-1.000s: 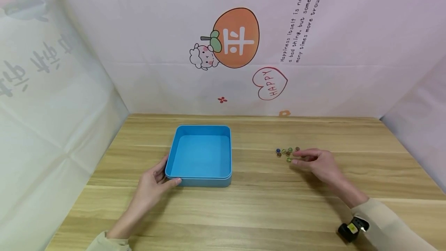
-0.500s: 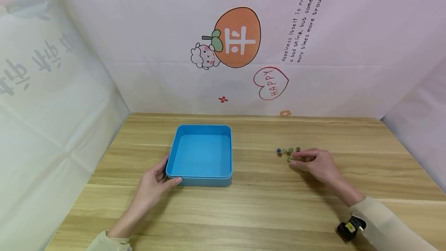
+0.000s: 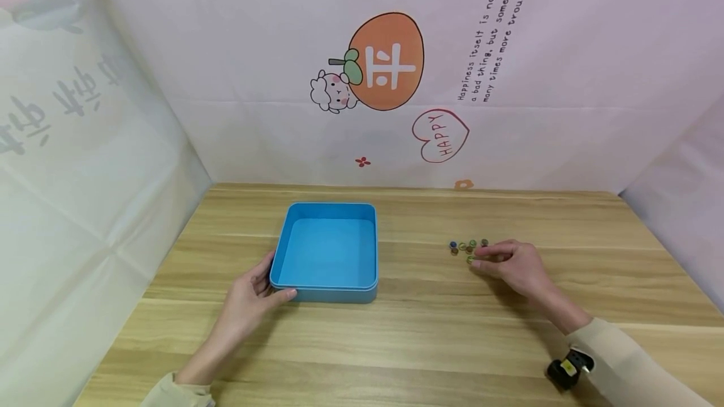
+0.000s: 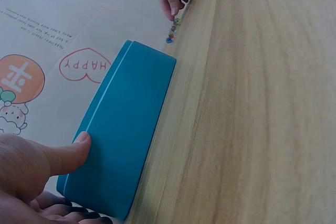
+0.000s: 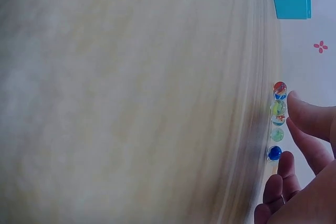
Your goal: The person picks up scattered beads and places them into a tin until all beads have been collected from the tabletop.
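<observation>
My left hand (image 3: 249, 300) holds a blue, square, open-topped box (image 3: 334, 294) at its near left corner. The thumb lies on the front wall, and the other fingers reach round the left side. In the left wrist view, the box (image 4: 123, 124) shows its outer wall with the thumb near the rim. Right of the box lie several small glass marbles (image 3: 462, 246). Over their near right edge, my right hand (image 3: 517, 265) reaches with thumb and index finger apart, the tips right at a green marble (image 3: 470, 259). Red, green and blue marbles (image 5: 279, 108) show beside those fingertips in the right wrist view.
A wooden table (image 3: 362, 350) carries the box and marbles. White printed sheets (image 3: 254, 80) stand along its back and sides. A black device (image 3: 565, 370) is strapped at the right sleeve.
Very little differs. The right hand has shifted slightly left toward the nearest green marble, its tips now closer to it. The left hand and box keep their place.
</observation>
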{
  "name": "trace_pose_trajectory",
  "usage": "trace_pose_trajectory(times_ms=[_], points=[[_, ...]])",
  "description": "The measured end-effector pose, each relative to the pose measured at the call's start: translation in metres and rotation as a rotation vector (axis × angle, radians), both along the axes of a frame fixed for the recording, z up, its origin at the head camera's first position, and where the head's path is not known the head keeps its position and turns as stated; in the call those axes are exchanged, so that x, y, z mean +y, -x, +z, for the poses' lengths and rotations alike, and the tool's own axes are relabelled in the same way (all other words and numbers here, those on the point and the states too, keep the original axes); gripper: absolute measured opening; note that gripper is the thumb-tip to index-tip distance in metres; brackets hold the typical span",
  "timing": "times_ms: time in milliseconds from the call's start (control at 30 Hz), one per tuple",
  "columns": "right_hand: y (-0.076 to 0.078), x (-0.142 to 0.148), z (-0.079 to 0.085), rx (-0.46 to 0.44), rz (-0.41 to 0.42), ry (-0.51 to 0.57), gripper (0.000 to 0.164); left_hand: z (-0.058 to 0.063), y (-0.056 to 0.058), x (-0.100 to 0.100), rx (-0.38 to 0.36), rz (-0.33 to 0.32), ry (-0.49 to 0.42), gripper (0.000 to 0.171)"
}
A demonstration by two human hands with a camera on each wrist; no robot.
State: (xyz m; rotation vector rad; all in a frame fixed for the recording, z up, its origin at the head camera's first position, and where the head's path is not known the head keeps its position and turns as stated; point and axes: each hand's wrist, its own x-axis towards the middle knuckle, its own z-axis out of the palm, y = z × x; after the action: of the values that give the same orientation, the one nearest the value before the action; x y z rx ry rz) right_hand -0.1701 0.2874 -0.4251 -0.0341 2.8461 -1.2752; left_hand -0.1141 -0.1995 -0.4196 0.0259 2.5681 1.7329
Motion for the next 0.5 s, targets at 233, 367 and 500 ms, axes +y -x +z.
trace_pose_trajectory(times_ms=[233, 367, 500], points=[[-0.0007, -0.0001, -0.0006, -0.007, -0.001, 0.002, 0.038, -0.0007, -0.0006, -0.0014, 0.005, -0.001, -0.012, 0.089], [-0.0009, 0.0002, -0.0007, -0.003, 0.001, 0.003, 0.038, -0.0017, -0.0005, -0.0020, 0.008, -0.002, -0.020, 0.089], [-0.0012, -0.0004, 0.0004, -0.002, 0.005, -0.001, 0.037, -0.0023, 0.0000, -0.0022, 0.015, -0.004, -0.033, 0.089]])
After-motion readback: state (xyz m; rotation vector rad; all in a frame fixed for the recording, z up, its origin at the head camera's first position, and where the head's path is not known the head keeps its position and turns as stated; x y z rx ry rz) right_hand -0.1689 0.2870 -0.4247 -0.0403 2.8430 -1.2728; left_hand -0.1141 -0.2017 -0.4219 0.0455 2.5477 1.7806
